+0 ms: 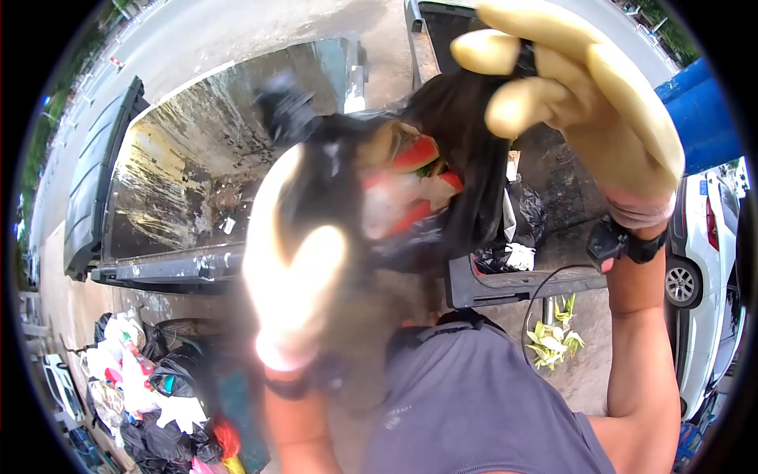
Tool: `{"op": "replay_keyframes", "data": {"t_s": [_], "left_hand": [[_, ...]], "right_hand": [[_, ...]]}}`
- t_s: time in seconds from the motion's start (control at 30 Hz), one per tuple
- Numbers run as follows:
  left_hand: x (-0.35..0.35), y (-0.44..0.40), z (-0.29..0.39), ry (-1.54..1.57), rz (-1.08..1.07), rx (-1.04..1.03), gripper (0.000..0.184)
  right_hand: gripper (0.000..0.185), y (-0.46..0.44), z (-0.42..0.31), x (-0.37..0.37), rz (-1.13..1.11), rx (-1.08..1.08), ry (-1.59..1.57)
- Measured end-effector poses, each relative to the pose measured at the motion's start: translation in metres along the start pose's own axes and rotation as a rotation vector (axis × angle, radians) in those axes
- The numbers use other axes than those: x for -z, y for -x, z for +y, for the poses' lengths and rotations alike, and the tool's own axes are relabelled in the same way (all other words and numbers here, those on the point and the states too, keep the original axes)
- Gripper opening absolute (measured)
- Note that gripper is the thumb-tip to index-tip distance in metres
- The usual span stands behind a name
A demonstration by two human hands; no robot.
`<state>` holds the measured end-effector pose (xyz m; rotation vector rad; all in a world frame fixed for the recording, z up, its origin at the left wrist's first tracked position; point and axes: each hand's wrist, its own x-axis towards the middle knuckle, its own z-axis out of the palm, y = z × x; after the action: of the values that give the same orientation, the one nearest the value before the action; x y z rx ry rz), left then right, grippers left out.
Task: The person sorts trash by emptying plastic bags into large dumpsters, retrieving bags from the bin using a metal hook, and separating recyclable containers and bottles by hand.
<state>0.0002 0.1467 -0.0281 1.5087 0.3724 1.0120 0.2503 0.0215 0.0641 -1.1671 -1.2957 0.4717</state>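
Observation:
A black plastic bag [478, 174] hangs open in front of me, above the gap between two bins. Red watermelon pieces [416, 154] with rind and some pale, blurred scraps show inside it. My left hand [294, 261], in a cream glove and smeared by motion, is closed on the bag's left side. Up at the right, my right hand [576, 103], in a matching glove, has its fingers curled with black plastic between fingers and thumb. A dark knotted end [286, 107] of plastic sticks out above my left hand.
A stained open bin [189, 166] stands on the left, its lid [103, 178] folded back. The right bin [537, 286] holds black bags and white scraps. A heap of rubbish bags [162, 426] sits lower left. A white car [703, 268] is parked at right, below a blue object [703, 118].

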Motion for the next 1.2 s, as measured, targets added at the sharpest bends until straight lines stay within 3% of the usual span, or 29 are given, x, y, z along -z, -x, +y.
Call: {"op": "replay_keyframes", "data": {"t_s": [0.03, 0.1, 0.17, 0.2, 0.27, 0.33, 0.4, 0.43, 0.47, 0.53, 0.57, 0.6, 0.67, 0.8, 0.97, 1.0, 1.13, 1.2], "left_hand": [[-0.016, -0.009, -0.001, -0.062, -0.083, -0.076, 0.065], [-0.054, -0.019, 0.012, -0.045, -0.166, 0.143, 0.071], [-0.08, -0.033, 0.002, -0.33, -0.265, -0.054, 0.05], [-0.089, -0.034, -0.006, -0.476, -0.207, 0.13, 0.033], [-0.102, -0.037, -0.013, -0.48, -0.083, 0.181, 0.02], [-0.105, -0.04, -0.015, -0.292, 0.028, 0.223, 0.014], [-0.103, -0.045, 0.002, -0.173, 0.083, 0.263, 0.01], [-0.093, -0.047, -0.004, -0.199, 0.119, 0.264, 0.009], [-0.088, -0.048, -0.002, -0.225, 0.145, 0.263, 0.009], [-0.08, -0.053, -0.007, -0.225, 0.215, 0.266, 0.01], [-0.081, -0.056, -0.008, -0.178, 0.244, 0.234, 0.019], [-0.079, -0.056, -0.009, -0.199, 0.271, 0.234, 0.018], [-0.083, -0.06, -0.008, -0.256, 0.35, 0.205, 0.017], [-0.059, -0.065, -0.004, -0.303, 0.323, 0.192, 0.008], [-0.006, -0.071, -0.025, -0.315, 0.237, 0.067, 0.025], [-0.003, -0.072, -0.029, -0.336, 0.255, 0.027, 0.017], [0.026, -0.082, -0.035, -0.23, 0.227, 0.049, 0.019], [0.071, -0.09, -0.048, -0.892, -0.038, -0.5, 0.024]], "right_hand": [[0.049, -0.007, -0.007, -0.011, -0.013, -0.029, 0.007], [0.045, -0.024, -0.052, -0.026, -0.116, -0.268, -0.013], [0.044, -0.035, -0.068, -0.028, -0.248, -0.376, -0.052], [0.044, -0.035, -0.067, -0.017, -0.331, -0.372, -0.09], [0.044, -0.034, -0.058, 0.003, -0.388, -0.319, -0.136], [0.038, -0.023, -0.031, 0.011, -0.198, -0.157, -0.153], [0.043, -0.014, 0.005, 0.048, -0.142, -0.073, 0.124], [0.036, -0.001, 0.021, 0.061, -0.033, -0.166, -0.046], [0.037, 0.011, 0.044, 0.074, 0.041, -0.179, 0.125], [0.04, 0.044, 0.1, 0.102, -0.057, -0.313, 0.211], [0.042, 0.062, 0.126, 0.107, -0.077, -0.506, 0.125], [0.046, 0.085, 0.155, 0.105, -0.103, -0.389, 0.303], [0.054, 0.098, 0.145, 0.09, -0.294, -0.648, 0.45], [0.057, 0.119, 0.184, 0.058, -0.265, -0.588, 0.519], [0.038, 0.104, 0.179, 0.035, -0.182, -0.754, 0.436], [0.036, 0.102, 0.181, 0.032, -0.191, -0.767, 0.44], [0.021, 0.101, 0.183, 0.02, -0.124, -0.773, 0.265], [0.015, 0.093, 0.178, 0.011, -0.085, -0.766, 0.114]]}}
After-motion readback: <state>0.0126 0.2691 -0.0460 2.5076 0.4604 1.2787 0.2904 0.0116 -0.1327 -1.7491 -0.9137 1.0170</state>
